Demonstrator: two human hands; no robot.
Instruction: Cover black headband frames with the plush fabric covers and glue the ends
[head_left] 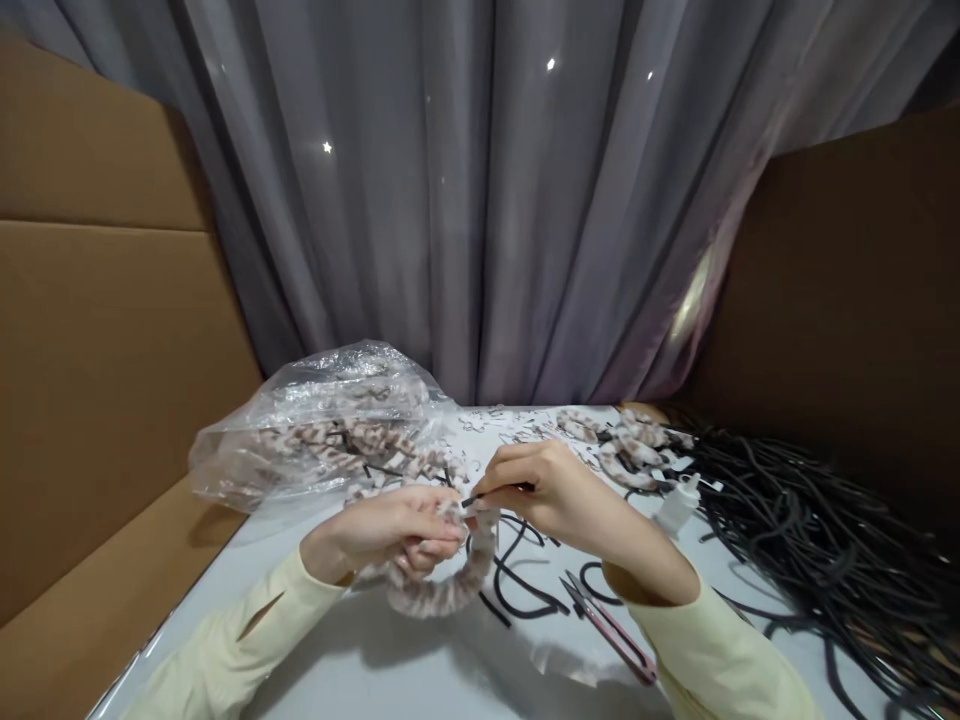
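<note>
Near the middle of the table, my left hand (409, 525) is closed on one end of a fluffy white-and-brown ring (442, 592), whose loop hangs below the fingers. My right hand (536, 480) is just to the right, its thumb and fingers pinched on a short black cord end (471, 501) beside the ring's fluffy end. Whether the cord is inside the fabric is too small to tell. Black cord pieces (517, 600) lie on the table beyond and right of the ring.
A clear plastic bag (322, 430) of fluffy pieces stands at the back left. Pink-handled scissors (611, 630), a white bottle (679, 503), finished-looking fluffy rings (634, 450) and a big heap of black cords (817, 540) lie right. Cardboard walls (97, 330) flank the table.
</note>
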